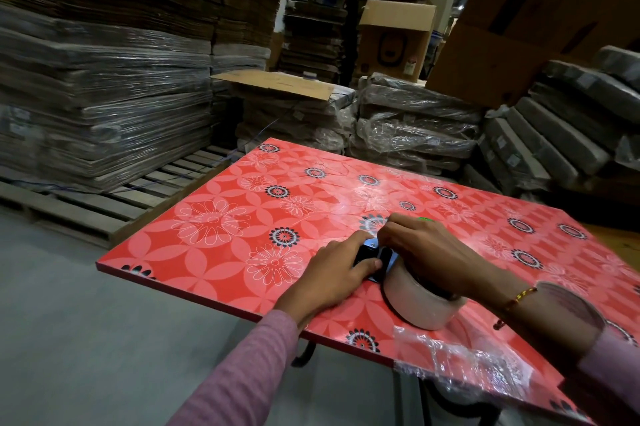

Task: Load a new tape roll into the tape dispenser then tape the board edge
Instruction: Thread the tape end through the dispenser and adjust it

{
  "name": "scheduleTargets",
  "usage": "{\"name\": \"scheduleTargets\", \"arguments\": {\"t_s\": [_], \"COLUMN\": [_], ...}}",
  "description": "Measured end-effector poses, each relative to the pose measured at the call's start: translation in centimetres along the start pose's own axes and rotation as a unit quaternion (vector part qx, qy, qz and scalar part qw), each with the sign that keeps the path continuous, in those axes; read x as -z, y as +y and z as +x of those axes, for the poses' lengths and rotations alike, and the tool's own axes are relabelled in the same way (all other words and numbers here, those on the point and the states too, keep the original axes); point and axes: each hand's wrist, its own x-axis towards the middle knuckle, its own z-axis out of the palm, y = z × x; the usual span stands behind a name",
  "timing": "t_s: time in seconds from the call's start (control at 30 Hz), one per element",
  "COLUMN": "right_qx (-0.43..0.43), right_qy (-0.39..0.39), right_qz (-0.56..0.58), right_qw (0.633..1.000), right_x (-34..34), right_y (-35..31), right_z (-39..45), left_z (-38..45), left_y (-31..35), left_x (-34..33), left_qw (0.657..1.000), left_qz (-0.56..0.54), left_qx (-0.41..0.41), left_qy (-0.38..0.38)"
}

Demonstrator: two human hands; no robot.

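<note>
Tape dispenser [375, 257] sits on the red floral board [242, 217], pinched between both hands. Left hand [337, 275] grips its dark front end, thumb on top. Right hand [426, 247] clamps it from the far side. Tape roll [420, 302] is directly under the right wrist, touching the dispenser. Crumpled clear film [460, 361] lies nearer, below the right forearm.

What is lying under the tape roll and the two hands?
The tape roll rests on the red flowered board, fitted on a dark tape dispenser. The left hand and right hand cover most of the dispenser, so its shape stays hidden.
</note>
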Motion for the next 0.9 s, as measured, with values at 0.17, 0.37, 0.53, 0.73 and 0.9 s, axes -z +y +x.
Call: {"name": "scheduleTargets", "arguments": {"t_s": [0.17,0.37,0.53,0.73,0.9], "right_qx": [-0.010,-0.014,-0.019,-0.063,-0.130], "right_qy": [0.001,0.008,0.016,0.000,0.060], "right_qz": [0.012,0.022,0.029,0.113,0.132], "right_qw": [1.000,1.000,0.999,0.992,0.981], "right_x": [0.0,0.1,0.2,0.7,0.7], "right_y": [0.1,-0.2,-0.6,-0.7,-1.7], "right_z": [0.0,0.0,0.3,0.5,-0.1], "left_z": [-0.2,-0.8,-1.1,-1.2,-0.9], "left_y": [0.3,1.1,1.6,1.3,0.9], "left_x": [0.0,-0.3,-0.8,-0.6,-0.7], "left_qw": [1.000,0.990,0.977,0.981,0.983], "left_qz": [0.016,0.101,0.162,0.142,0.140], "left_qx": [-0.006,-0.039,-0.053,-0.055,-0.043], "left_qy": [0.016,0.091,0.130,0.120,0.115]}}
